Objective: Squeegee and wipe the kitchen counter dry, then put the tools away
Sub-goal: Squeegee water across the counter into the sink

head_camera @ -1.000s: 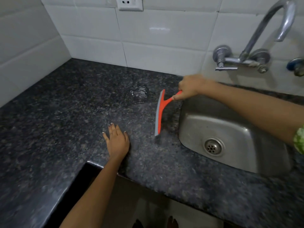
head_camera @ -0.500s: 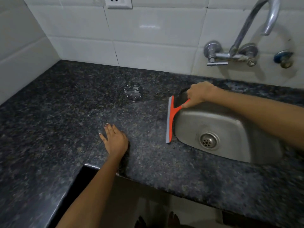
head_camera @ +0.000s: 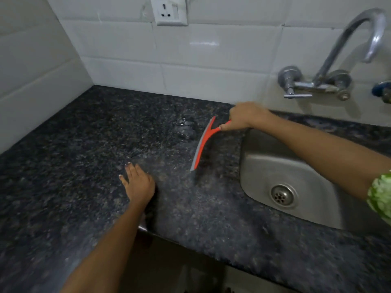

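Scene: I work a dark speckled counter [head_camera: 63, 187] beside a steel sink [head_camera: 296, 172], my landmark for everything here.
Squeegee: my orange squeegee [head_camera: 202, 144] stands just left of the sink, blade edge down toward the stone and running front to back, its handle pointing back toward the basin.
Right hand: my right hand [head_camera: 243, 117] is wrapped closed around the squeegee handle, above the sink's far left corner; the forearm crosses over the basin from the right, wrist roughly level, a green patterned sleeve [head_camera: 380, 199] at the frame edge.
Left hand: my left hand [head_camera: 138, 185] lies flat on the counter well left of the sink, palm down, holding nothing, fingers together and pointing toward the tiled wall [head_camera: 190, 66]; the arm reaches up from the counter's near edge as a brace.
Water: a small puddle [head_camera: 184, 127] glints left of the sink, just beyond the blade on the side away from the basin.
Step in hand: I judge this a stroke in the squeegee phase, with wiping and stowing to come.
Doing it well: I would set the blade past the puddle, keep its whole edge pressed evenly to the stone, and draw straight to the sink so water spills over the rim.
Risk: a tilted blade would likely leave streaks.
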